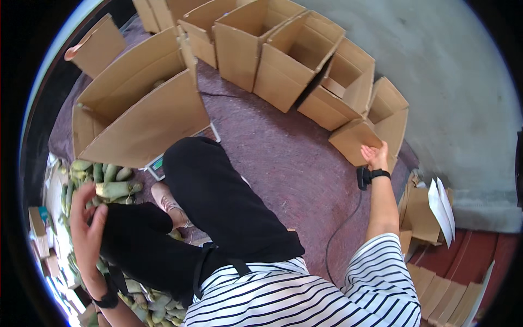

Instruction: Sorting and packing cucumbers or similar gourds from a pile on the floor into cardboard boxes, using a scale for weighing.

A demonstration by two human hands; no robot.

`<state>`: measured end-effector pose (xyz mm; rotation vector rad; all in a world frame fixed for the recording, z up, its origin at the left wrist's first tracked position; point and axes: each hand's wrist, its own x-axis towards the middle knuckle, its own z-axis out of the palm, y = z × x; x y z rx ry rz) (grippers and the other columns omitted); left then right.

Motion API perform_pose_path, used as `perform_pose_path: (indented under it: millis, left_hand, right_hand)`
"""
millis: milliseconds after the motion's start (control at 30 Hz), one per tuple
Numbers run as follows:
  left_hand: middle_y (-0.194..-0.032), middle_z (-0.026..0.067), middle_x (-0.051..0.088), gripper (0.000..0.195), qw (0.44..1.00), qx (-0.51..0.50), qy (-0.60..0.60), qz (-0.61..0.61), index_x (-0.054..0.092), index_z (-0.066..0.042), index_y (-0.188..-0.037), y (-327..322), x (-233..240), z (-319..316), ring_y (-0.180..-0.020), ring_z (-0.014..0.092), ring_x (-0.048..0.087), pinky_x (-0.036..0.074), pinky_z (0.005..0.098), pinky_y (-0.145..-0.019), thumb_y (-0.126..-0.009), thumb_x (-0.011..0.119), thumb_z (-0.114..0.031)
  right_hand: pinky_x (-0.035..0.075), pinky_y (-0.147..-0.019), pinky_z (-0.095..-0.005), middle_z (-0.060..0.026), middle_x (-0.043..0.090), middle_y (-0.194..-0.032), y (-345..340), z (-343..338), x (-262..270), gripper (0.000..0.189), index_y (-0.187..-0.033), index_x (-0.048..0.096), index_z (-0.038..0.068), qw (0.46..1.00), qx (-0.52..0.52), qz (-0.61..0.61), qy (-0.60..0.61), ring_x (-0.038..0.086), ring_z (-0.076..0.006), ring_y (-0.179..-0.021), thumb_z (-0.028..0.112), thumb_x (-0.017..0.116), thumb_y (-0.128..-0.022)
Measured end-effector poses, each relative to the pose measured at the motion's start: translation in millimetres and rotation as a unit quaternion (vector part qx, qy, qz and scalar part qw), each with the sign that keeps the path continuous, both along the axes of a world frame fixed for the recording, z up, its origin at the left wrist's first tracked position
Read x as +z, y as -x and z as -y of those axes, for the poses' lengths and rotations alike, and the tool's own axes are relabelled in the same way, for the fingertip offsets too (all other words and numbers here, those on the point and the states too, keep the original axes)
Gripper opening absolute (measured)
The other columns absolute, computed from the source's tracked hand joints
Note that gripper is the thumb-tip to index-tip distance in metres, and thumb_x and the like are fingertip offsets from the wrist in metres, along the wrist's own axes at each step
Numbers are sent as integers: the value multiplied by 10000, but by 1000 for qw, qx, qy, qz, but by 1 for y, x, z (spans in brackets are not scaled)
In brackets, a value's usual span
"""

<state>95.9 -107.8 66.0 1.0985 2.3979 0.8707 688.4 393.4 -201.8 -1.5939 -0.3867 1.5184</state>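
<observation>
My left hand (89,229) is raised at the left, thumb and fingers apart and holding nothing, above several pale green gourds or squashes (118,189). At the right, my right hand (375,156) is at the rim of an upright cardboard box (353,141), the last in a curved row. Its palm faces up and its fingers lie against the box wall; whether they grip the rim is unclear. Ahead of my knees, a large open cardboard box (151,118) stands on a platform scale (156,164) with a small display. A rounded item (158,83) shows inside it.
More open cardboard boxes (300,57) stand along the grey wall (441,81), on a purple-red floor covering (261,122). A cable (333,235) hangs from the device at my right wrist. Folded cardboard (441,290) lies at lower right. Gourds (157,308) also lie behind my left leg.
</observation>
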Motion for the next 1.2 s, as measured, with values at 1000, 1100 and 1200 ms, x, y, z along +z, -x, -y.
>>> perform_pose_path:
  millis: [1000,1100,1200]
  left_hand:
    - [-711,174,617,438,967,202,28,-150,564,2,-746,226,-86,-67,-693,258,615,488,396,-667,-776,693,-415]
    - [-702,184,623,452,970,196,32,-142,564,5,-741,228,-90,-66,-667,296,617,491,417,-652,-744,699,-427]
    - [-654,87,578,447,963,204,41,-171,501,-37,-703,229,-91,-67,-635,163,572,461,348,-557,-748,716,-427]
  right_hand:
    - [371,-496,-257,-61,531,-624,400,228,314,362,-702,586,30,585,658,-178,-440,508,-161,-556,296,561,-947]
    - [320,-483,-244,-14,483,-577,423,166,307,569,-599,478,68,641,639,-32,-423,421,-98,-522,483,442,-985]
    - [356,-512,-234,-11,521,-632,454,121,296,558,-722,555,42,617,675,121,-386,451,-86,-551,516,419,-983]
